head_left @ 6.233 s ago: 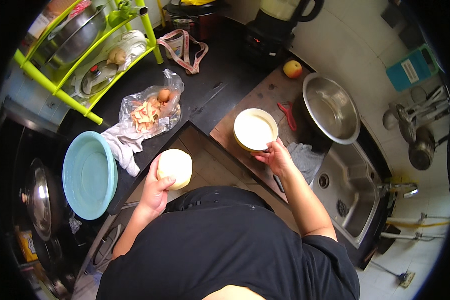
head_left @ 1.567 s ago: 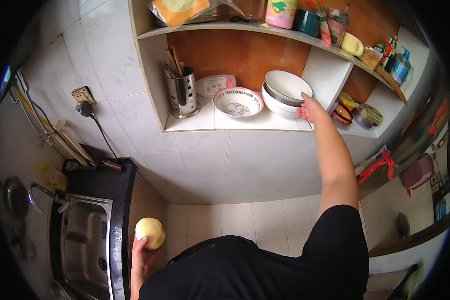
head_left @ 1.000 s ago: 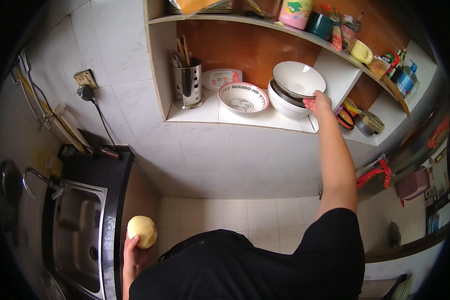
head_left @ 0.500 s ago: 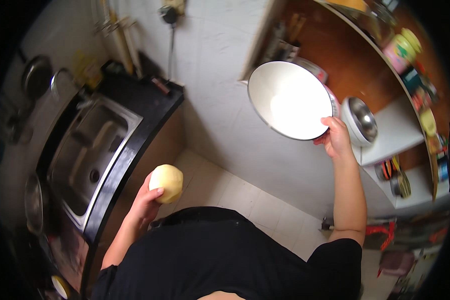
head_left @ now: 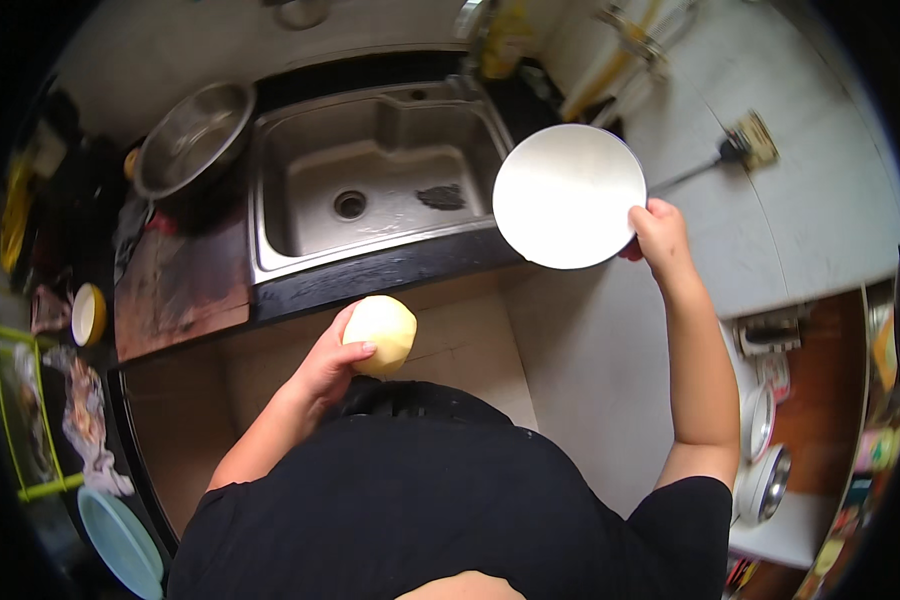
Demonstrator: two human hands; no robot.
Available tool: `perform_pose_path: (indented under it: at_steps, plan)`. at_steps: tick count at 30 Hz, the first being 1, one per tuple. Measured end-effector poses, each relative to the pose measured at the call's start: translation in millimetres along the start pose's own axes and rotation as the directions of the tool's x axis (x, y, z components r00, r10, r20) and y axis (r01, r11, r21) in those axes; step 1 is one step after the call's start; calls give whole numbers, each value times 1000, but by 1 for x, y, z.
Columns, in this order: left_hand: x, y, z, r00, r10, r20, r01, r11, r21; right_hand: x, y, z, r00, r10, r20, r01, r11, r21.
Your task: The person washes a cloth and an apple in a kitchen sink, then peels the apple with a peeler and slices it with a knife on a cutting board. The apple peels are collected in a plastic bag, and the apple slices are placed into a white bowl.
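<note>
My left hand (head_left: 331,362) is closed round a pale yellow, rounded peeled potato (head_left: 381,334), held in front of my body near the counter's edge. With its thumb over the rim, my right hand (head_left: 660,238) grips a white bowl (head_left: 570,196) that has a thin dark rim. The bowl's inside faces up and looks empty. It hangs at the right end of the steel sink (head_left: 380,235), covering part of the sink's right corner.
Left of the sink lie a wooden cutting board (head_left: 185,290) and a steel basin (head_left: 196,140). A yellow bowl (head_left: 88,314), a green rack (head_left: 42,489) and a light blue basin (head_left: 120,540) stand farther left. Shelves (head_left: 805,525) holding bowls are at the right.
My view has swung left, away from the shelves to the sink and counter. Both hands keep their hold, and the bowl has come round from beside the shelves to the sink's right end.
</note>
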State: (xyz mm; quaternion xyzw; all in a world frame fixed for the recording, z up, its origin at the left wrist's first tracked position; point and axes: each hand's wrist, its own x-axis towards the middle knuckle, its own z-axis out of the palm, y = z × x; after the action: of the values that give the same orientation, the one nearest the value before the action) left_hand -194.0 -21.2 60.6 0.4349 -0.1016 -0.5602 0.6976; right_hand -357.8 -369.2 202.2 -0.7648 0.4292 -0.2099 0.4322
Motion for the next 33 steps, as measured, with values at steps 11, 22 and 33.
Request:
perform_pose_path:
  at_steps: [11, 22, 33]
  plan:
    - [-63, 35, -138, 897, 216, -387, -313, 926, -209, 109, -44, 245, 815, -483, 320, 536, 417, -734]
    - [-101, 22, -183, 782, 278, -557, -498, 817, -291, 54, -34, 382, 757, -2, 654, -303, 885, 354]
    - [-110, 37, -176, 729, 370, -576, -551, 817, -172, -50, -138, 570, 381, -82, 921, -288, 936, 202]
